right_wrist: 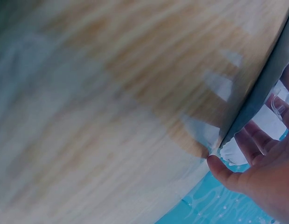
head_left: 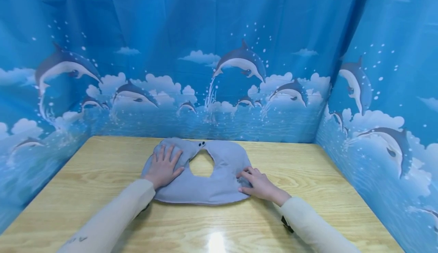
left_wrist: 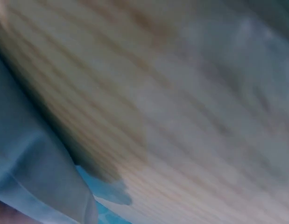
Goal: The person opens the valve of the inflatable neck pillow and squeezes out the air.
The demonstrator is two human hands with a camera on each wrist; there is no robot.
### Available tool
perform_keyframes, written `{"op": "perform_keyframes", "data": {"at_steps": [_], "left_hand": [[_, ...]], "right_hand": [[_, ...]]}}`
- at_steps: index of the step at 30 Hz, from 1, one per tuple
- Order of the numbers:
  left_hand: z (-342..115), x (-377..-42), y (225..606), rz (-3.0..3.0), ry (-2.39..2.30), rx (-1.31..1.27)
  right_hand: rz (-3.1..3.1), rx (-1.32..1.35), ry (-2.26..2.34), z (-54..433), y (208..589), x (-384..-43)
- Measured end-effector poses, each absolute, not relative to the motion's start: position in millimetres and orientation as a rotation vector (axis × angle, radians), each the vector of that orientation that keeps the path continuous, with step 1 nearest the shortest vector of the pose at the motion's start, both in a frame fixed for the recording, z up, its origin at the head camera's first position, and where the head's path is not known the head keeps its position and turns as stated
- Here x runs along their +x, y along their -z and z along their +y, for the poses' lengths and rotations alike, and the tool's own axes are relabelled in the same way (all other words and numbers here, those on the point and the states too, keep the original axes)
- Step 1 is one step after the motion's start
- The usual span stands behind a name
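Note:
A grey neck pillow (head_left: 202, 190) lies flat on the wooden table, its two ends meeting at the far side beside two small black buttons. An opening in its middle shows the tabletop. My left hand (head_left: 164, 169) rests on the pillow's left part with fingers spread. At its right edge my right hand (head_left: 258, 184) touches the pillow, fingers bent and thumb apart from them. By those fingers a small clear piece (right_wrist: 277, 105) shows in the right wrist view; its kind is unclear. The left wrist view shows the pillow's side (left_wrist: 37, 172) but little of the left hand.
The light wooden table (head_left: 291, 162) has a glossy surface with a bright reflection near the front. Blue curtains (head_left: 191, 25) printed with dolphins and clouds hang behind it and at both sides.

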State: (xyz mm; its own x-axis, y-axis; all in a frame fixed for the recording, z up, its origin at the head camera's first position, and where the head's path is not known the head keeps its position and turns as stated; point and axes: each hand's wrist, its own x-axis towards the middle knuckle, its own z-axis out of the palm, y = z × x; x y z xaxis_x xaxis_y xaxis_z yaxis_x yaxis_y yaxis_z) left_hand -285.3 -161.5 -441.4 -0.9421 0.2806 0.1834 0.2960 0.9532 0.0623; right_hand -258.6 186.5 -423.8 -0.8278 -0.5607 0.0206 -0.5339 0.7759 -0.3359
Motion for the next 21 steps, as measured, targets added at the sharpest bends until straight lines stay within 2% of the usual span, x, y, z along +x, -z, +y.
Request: {"op": "perform_keyframes", "data": {"at_steps": [21], "left_hand": [[-167.8, -307.7, 426.5, -2.968, 0.201, -0.427]], "right_hand": [[2.888, -0.897, 0.507, 187.1, 423.5, -259.5]]}}
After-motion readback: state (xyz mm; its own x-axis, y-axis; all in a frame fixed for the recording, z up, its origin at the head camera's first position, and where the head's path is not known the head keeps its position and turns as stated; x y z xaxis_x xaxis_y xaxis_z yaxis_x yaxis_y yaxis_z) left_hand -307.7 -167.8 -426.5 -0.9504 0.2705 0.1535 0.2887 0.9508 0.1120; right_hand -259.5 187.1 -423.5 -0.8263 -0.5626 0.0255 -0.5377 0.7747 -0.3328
